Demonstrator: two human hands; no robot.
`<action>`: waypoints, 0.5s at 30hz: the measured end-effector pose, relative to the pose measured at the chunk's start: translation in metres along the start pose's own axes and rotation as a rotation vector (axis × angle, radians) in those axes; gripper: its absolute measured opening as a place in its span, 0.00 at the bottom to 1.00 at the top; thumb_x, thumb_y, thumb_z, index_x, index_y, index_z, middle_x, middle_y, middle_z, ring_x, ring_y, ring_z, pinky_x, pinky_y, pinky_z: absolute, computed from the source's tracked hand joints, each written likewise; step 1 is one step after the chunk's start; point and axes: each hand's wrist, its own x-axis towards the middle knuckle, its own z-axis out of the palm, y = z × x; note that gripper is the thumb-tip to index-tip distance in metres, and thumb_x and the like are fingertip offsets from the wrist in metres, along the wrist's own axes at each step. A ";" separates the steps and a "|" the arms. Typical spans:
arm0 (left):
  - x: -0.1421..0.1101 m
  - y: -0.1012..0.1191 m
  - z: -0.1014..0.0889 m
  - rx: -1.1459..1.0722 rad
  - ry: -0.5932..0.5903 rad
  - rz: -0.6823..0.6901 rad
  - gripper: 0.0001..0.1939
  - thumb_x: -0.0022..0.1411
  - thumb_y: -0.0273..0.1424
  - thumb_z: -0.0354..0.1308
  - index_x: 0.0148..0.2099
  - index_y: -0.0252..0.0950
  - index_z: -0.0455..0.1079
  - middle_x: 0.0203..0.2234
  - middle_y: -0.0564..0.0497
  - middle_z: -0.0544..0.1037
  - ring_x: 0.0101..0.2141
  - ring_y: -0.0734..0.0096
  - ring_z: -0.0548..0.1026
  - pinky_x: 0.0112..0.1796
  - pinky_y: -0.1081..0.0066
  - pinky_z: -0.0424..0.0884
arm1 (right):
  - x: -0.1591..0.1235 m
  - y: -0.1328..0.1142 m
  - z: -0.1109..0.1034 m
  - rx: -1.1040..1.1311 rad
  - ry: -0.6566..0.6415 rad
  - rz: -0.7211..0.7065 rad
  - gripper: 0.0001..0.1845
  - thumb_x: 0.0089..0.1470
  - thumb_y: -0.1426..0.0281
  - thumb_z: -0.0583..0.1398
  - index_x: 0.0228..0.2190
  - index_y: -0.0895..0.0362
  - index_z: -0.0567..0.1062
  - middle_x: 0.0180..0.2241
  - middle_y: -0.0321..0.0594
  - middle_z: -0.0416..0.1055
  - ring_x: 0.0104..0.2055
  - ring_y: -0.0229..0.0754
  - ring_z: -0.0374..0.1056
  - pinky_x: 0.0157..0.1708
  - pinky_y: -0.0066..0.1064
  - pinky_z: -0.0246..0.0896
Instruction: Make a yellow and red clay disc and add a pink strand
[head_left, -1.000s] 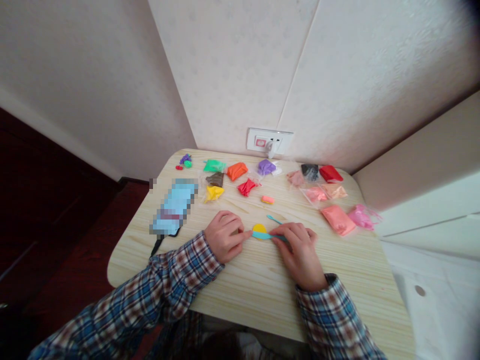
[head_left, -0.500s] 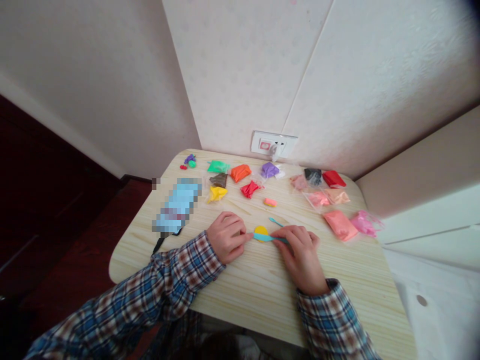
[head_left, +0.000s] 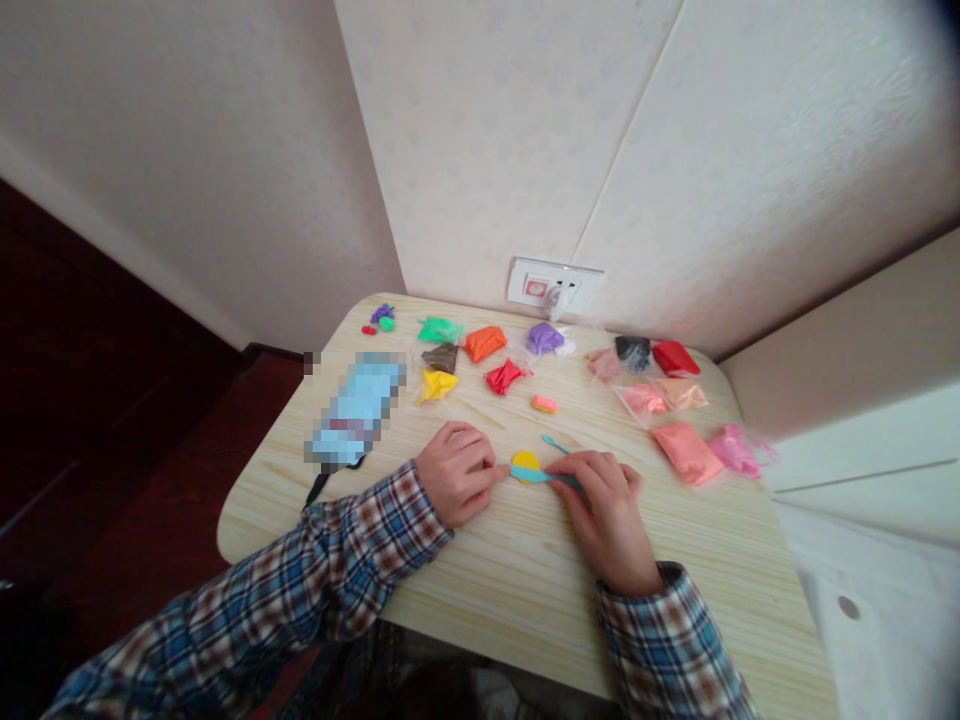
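A flat yellow disc of modelling clay (head_left: 526, 460) lies on the table in front of me. Across it rests the flat blade of a blue plastic clay knife (head_left: 531, 474). My right hand (head_left: 604, 510) pinches the knife's handle between thumb and fingers. On the other side, my left hand (head_left: 459, 474) has its fingers curled, and its fingertips meet the blade's far tip at the disc's left edge. Just beyond the right hand is a second, thin blue tool (head_left: 553, 443), its lower end hidden by that hand.
A small pink-and-yellow clay piece (head_left: 544, 404) lies ahead of the disc. Several clay packets, including an orange one (head_left: 486, 344) and a salmon one (head_left: 687, 452), spread along the back and right. A pixelated phone-like object (head_left: 358, 408) is at left, near small purple clay balls (head_left: 382, 313).
The view has shifted slightly. Both hands and the knife keep nearly the same pose over the yellow disc.
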 end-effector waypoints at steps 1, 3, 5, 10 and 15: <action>0.000 0.000 0.000 0.001 -0.002 0.000 0.12 0.55 0.25 0.52 0.41 0.35 0.73 0.28 0.49 0.73 0.35 0.64 0.68 0.42 0.60 0.65 | 0.000 0.000 0.000 -0.002 0.001 0.002 0.07 0.59 0.70 0.54 0.35 0.52 0.73 0.35 0.38 0.73 0.41 0.44 0.64 0.42 0.40 0.47; 0.000 0.000 -0.001 0.000 -0.006 0.000 0.12 0.56 0.25 0.51 0.41 0.35 0.73 0.29 0.49 0.73 0.36 0.64 0.68 0.43 0.60 0.65 | 0.000 0.000 0.000 -0.003 0.004 0.000 0.07 0.59 0.71 0.54 0.35 0.53 0.73 0.35 0.38 0.73 0.41 0.44 0.64 0.42 0.40 0.47; 0.001 0.001 -0.001 0.006 -0.011 -0.003 0.13 0.57 0.26 0.50 0.42 0.36 0.73 0.29 0.49 0.74 0.36 0.65 0.68 0.43 0.60 0.65 | 0.000 0.000 0.000 0.002 0.008 -0.008 0.07 0.59 0.71 0.54 0.35 0.53 0.73 0.35 0.38 0.73 0.41 0.44 0.64 0.42 0.40 0.47; 0.001 0.002 -0.001 0.014 -0.028 -0.014 0.13 0.57 0.26 0.50 0.42 0.36 0.73 0.29 0.49 0.74 0.35 0.65 0.68 0.43 0.59 0.65 | 0.001 0.000 0.001 0.011 0.002 0.000 0.08 0.60 0.70 0.54 0.35 0.52 0.73 0.35 0.38 0.73 0.41 0.45 0.64 0.42 0.40 0.47; -0.001 0.002 0.000 0.021 -0.029 0.000 0.14 0.58 0.26 0.49 0.43 0.36 0.72 0.29 0.49 0.74 0.35 0.65 0.69 0.44 0.58 0.65 | 0.000 -0.001 0.000 0.015 0.012 -0.001 0.08 0.60 0.70 0.54 0.34 0.52 0.73 0.35 0.38 0.73 0.40 0.44 0.64 0.42 0.40 0.47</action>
